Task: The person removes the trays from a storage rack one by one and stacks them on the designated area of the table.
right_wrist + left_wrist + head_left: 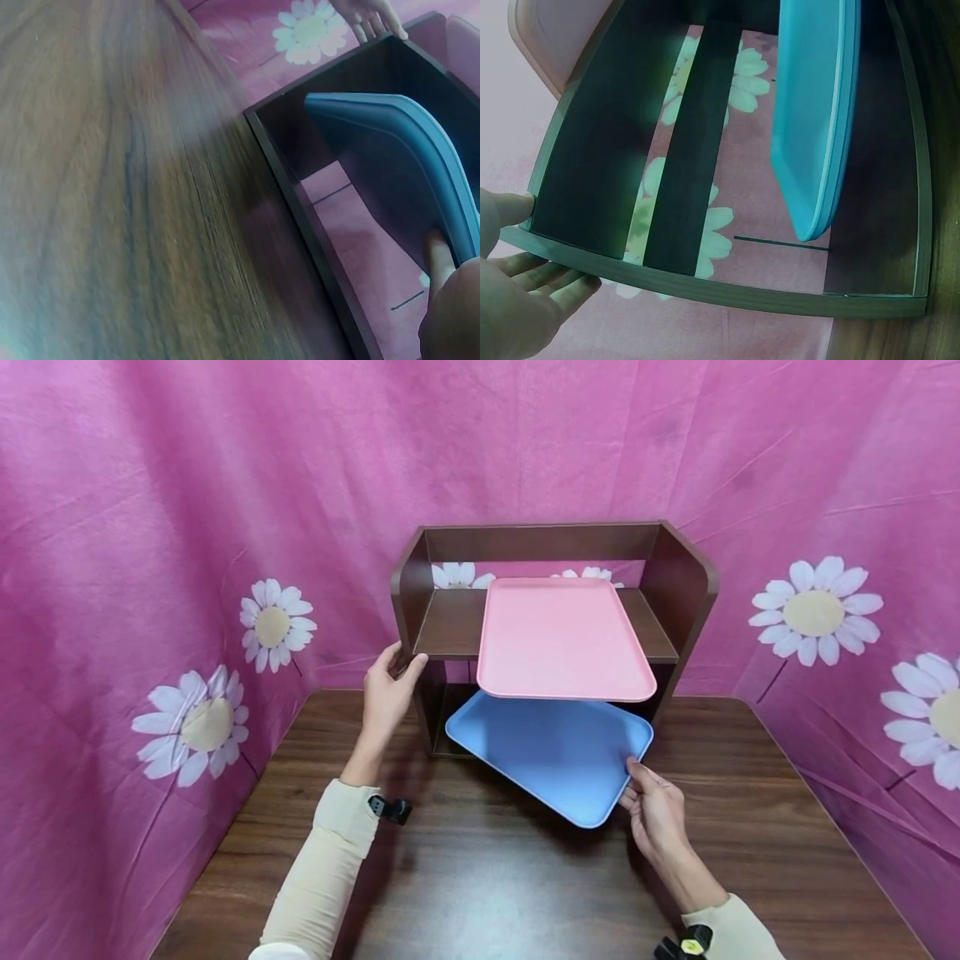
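A blue tray (555, 756) is held at its right edge by my right hand (658, 814), thumb above and fingers below. It sits askew, its far part inside the lower level of a dark brown shelf (450, 622) and its near corner sticking out above the table. In the right wrist view the tray's underside (390, 176) shows, raised off the shelf floor. My left hand (386, 693) grips the shelf's left side panel near the middle board, thumb in front and fingers on the outer side. A pink tray (562, 639) lies on the upper level, overhanging the front.
The shelf stands at the back of a wood-grain table (480, 893). A pink curtain (525, 443) with white daisies surrounds the table at the back and both sides. The shelf's right side panel (678, 585) rises beside the pink tray.
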Motion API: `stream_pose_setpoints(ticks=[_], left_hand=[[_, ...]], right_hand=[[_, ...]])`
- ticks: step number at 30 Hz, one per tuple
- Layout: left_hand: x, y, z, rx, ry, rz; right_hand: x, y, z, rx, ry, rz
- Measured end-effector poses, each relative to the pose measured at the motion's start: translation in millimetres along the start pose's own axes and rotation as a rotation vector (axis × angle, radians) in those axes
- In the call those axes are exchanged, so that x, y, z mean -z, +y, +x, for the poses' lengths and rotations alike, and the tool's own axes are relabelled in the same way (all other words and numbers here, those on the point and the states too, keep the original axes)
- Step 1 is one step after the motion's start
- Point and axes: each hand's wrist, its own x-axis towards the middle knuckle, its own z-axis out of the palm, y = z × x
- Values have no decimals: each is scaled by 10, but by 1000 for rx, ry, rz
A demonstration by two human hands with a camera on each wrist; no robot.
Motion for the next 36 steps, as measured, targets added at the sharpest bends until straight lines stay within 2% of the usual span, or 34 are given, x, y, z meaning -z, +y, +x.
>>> stream_pose_setpoints(ticks=[11,16,26,36], left_hand=[[16,7,-30,6,14,98],[21,2,-31,12,16,97],[20,-3,-18,13,14,88],[22,2,-8,17,7,65]], right_hand=[[28,-76,74,-9,75,-78],[34,-125,97,-27,92,-103],[77,-215,135,-35,55,-85],[86,-299,146,-69,55,-125]])
